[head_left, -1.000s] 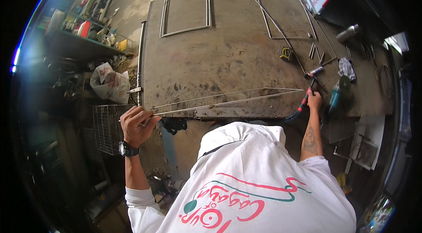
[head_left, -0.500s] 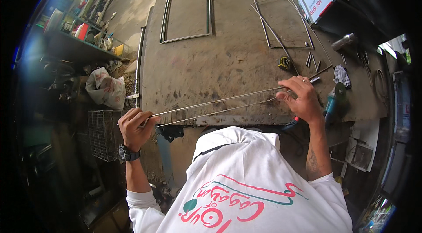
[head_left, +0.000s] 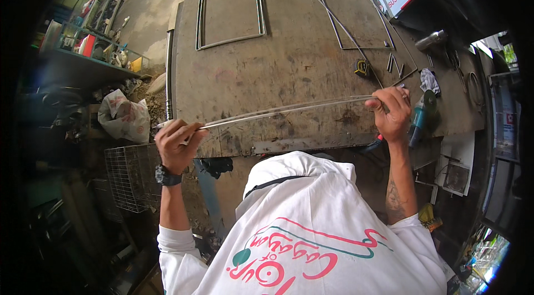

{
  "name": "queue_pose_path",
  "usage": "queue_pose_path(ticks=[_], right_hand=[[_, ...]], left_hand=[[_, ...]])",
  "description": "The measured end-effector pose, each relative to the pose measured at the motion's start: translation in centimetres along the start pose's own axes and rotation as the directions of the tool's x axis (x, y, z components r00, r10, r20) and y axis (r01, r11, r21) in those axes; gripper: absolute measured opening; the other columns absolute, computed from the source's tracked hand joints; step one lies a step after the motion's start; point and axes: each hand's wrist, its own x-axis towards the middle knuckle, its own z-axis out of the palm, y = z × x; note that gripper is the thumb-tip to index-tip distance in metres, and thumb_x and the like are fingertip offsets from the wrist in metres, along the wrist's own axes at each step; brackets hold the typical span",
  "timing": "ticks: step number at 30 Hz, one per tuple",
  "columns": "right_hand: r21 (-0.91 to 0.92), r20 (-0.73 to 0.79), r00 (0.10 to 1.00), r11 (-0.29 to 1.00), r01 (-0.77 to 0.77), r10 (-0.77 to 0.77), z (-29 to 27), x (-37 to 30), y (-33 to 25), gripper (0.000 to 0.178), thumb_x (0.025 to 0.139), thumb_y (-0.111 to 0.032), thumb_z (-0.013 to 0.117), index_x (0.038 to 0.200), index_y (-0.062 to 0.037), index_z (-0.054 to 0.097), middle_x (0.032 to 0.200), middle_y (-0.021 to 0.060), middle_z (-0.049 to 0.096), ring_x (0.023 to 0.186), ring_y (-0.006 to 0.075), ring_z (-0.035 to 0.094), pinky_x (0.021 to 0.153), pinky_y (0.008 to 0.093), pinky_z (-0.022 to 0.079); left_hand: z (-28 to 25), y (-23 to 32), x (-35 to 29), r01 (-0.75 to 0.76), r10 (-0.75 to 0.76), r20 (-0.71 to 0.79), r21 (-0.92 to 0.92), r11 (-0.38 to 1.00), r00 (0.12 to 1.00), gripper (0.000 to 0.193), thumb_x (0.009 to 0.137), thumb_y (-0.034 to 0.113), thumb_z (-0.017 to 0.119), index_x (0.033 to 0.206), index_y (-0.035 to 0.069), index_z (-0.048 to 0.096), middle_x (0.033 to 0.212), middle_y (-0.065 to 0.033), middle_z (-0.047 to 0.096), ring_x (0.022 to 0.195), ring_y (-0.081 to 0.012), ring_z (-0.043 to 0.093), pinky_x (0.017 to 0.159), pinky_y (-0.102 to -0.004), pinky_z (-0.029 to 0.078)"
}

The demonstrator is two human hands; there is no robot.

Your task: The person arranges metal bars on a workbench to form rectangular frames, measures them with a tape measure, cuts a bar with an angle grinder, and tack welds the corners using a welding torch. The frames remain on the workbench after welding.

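A narrow piece of thin metal bars (head_left: 295,107), perhaps a frame seen almost edge-on, stretches between my two hands above the near edge of the workbench. My left hand (head_left: 177,142), with a black watch at its wrist, is closed around the left end. The right end, a little higher and farther off, is gripped by my right hand (head_left: 392,111). Motion blurs the bars. Just beyond my right hand, a yellow and black tape measure (head_left: 361,67) and several short metal pieces (head_left: 395,65) lie on the bench. An angle grinder (head_left: 421,117) rests right beside that hand.
Farther back on the brown workbench (head_left: 239,81) lie a rectangular metal frame (head_left: 261,3) and, to its right, loose bars crossing another frame (head_left: 340,33). A rag (head_left: 429,81) and a metal tube (head_left: 431,40) are at the right. A wire cage (head_left: 125,170) stands below left.
Both hands have risen slightly, and my right hand has shifted right. The bars, spread apart before, now nearly line up as the piece tilts. The whole view has shifted a little.
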Motion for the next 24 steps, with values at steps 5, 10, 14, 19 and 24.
queue_pose_path(ticks=[5, 10, 14, 19, 24], right_hand=[[-0.026, 0.079, 0.993, 0.996, -0.09, 0.091, 2.2, -9.0, 0.4, 0.025, 0.087, -0.028, 0.084, 0.088, -0.0082, 0.068, 0.084, 0.0041, 0.067, 0.082, 0.0274, 0.064, 0.084, 0.0422, 0.045], [0.035, 0.32, 0.91, 0.957, -0.288, 0.262, 3.4, -15.9, 0.9, 0.022, 0.085, -0.025, 0.085, 0.084, -0.0085, 0.07, 0.083, 0.0052, 0.068, 0.083, 0.0286, 0.065, 0.084, 0.0429, 0.046], [0.0, 0.466, 0.809, 0.915, -0.403, 0.357, 9.2, -19.0, 3.0, 0.022, 0.088, -0.026, 0.082, 0.085, -0.0065, 0.073, 0.086, 0.0066, 0.069, 0.09, 0.0313, 0.066, 0.084, 0.0444, 0.047], [-0.105, 0.547, 0.702, 0.869, -0.484, 0.457, 15.8, -20.8, 3.7, 0.019, 0.094, -0.023, 0.075, 0.105, -0.0062, 0.074, 0.113, 0.0116, 0.067, 0.108, 0.0348, 0.064, 0.098, 0.0474, 0.049], [-0.222, 0.56, 0.699, 0.894, -0.391, 0.444, 14.5, -22.9, 2.1, 0.046, 0.096, -0.02, 0.069, 0.14, -0.0064, 0.064, 0.148, 0.0177, 0.054, 0.14, 0.038, 0.05, 0.118, 0.0488, 0.04]], left_hand=[[6.3, -1.0, -6.9, -0.098, 0.096, 0.034, 0.061, 0.993, 0.995, 0.015, 0.08, 0.022, 0.089, 0.088, 0.011, 0.083, 0.07, -0.004, 0.063, 0.06, -0.022, 0.059, 0.055, -0.0358, 0.045], [10.8, -1.4, -12.0, 0.192, -0.172, 0.304, -0.037, 0.981, 0.937, 0.019, 0.085, 0.026, 0.086, 0.092, 0.009, 0.083, 0.074, -0.0045, 0.066, 0.071, -0.0254, 0.062, 0.067, -0.0389, 0.049], [16.6, -5.5, -14.3, 0.349, -0.343, 0.336, 0.045, 0.936, 0.877, 0.019, 0.089, 0.025, 0.082, 0.098, 0.008, 0.083, 0.089, -0.0073, 0.07, 0.089, -0.0301, 0.064, 0.082, -0.0432, 0.05], [22.2, -8.9, -16.1, 0.44, -0.453, 0.218, 0.11, 0.891, 0.864, 0.017, 0.093, 0.018, 0.076, 0.108, 0.01, 0.081, 0.109, -0.009, 0.069, 0.109, -0.0332, 0.063, 0.096, -0.0449, 0.049], [23.2, -6.7, -17.6, 0.441, -0.474, 0.285, 0.175, 0.88, 0.833, 0.045, 0.098, 0.017, 0.069, 0.143, 0.015, 0.063, 0.146, -0.0135, 0.056, 0.134, -0.0371, 0.053, 0.11, -0.0498, 0.045]])
